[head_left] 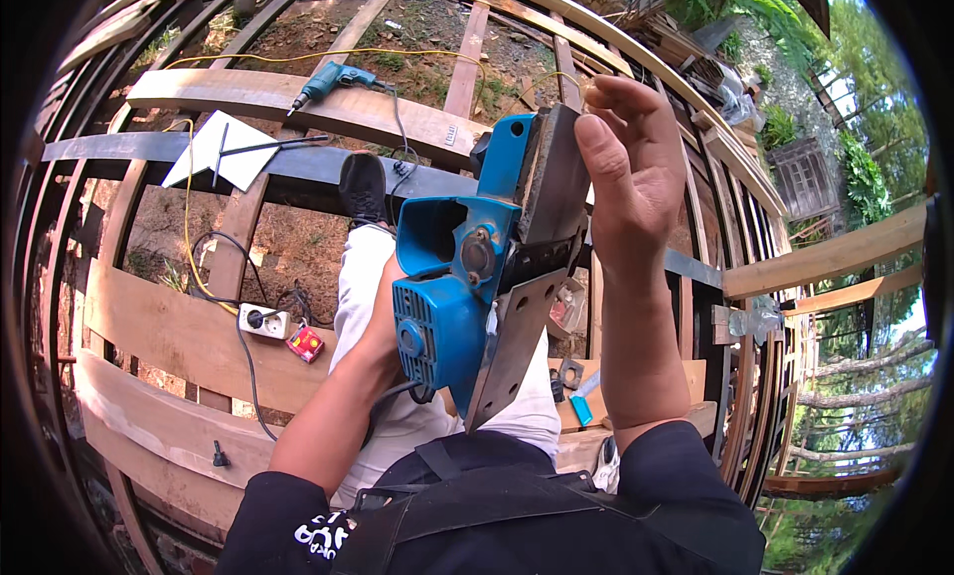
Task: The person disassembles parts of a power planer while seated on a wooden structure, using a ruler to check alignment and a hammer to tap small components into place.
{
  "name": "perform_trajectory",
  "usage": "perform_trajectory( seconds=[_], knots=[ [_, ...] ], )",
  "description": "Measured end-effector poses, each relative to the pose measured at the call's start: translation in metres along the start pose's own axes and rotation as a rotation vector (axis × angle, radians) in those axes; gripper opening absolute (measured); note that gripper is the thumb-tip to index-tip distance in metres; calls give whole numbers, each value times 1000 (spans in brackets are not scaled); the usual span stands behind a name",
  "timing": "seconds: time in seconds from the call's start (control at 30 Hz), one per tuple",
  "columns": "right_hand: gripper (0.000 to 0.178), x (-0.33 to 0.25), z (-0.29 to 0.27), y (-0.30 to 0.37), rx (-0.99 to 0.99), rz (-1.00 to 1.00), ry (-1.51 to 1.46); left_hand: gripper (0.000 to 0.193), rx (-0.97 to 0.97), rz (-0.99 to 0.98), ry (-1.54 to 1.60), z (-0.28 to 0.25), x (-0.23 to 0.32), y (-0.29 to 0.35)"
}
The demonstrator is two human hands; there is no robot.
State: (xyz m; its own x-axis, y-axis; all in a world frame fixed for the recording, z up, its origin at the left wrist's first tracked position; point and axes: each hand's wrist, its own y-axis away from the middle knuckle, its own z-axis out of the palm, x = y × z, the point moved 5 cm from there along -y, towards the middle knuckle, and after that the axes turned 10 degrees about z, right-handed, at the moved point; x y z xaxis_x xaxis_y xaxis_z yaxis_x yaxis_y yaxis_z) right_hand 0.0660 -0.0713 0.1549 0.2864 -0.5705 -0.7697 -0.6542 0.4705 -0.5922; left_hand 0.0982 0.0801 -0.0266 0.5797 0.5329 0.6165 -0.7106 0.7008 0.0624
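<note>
A blue electric hand planer (437,327) is held up before my chest, turned on its side so its grey metal sole (517,336) faces right. My left hand (390,289) grips it from behind; the planer's body hides most of those fingers. Beside the front end of the sole, my right hand (636,163) is raised with the thumb up and the fingers apart, slightly bent. It holds nothing. Whether the thumb touches the planer's edge I cannot tell. A dark power cord (397,388) comes out of the planer's rear.
A teal power drill (333,83) lies on a wooden beam ahead. White sheets (224,150) rest on a dark beam at left. A white socket block (263,322) and a red-yellow box (305,343) sit on a plank. Gaps between the beams show soil below.
</note>
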Motion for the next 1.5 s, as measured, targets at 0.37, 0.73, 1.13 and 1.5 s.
perform_trajectory(
  seconds=[0.37, 0.73, 1.13, 1.5],
  knots=[
    [87, 28, -12, 129, -619, 774, -831, 39, -268, -156, -432, -46, -35, 91],
    [90, 79, -11, 158, -656, 794, -968, 25, -185, -89, -1366, -5, 40, 97],
    [86, 75, 22, 140, -698, 884, -975, 84, -278, 420, -1537, 75, 88, 84],
    [59, 14, 26, 118, -1138, 453, -373, 84, -180, 273, -1063, 45, 99, 102]
  ],
)
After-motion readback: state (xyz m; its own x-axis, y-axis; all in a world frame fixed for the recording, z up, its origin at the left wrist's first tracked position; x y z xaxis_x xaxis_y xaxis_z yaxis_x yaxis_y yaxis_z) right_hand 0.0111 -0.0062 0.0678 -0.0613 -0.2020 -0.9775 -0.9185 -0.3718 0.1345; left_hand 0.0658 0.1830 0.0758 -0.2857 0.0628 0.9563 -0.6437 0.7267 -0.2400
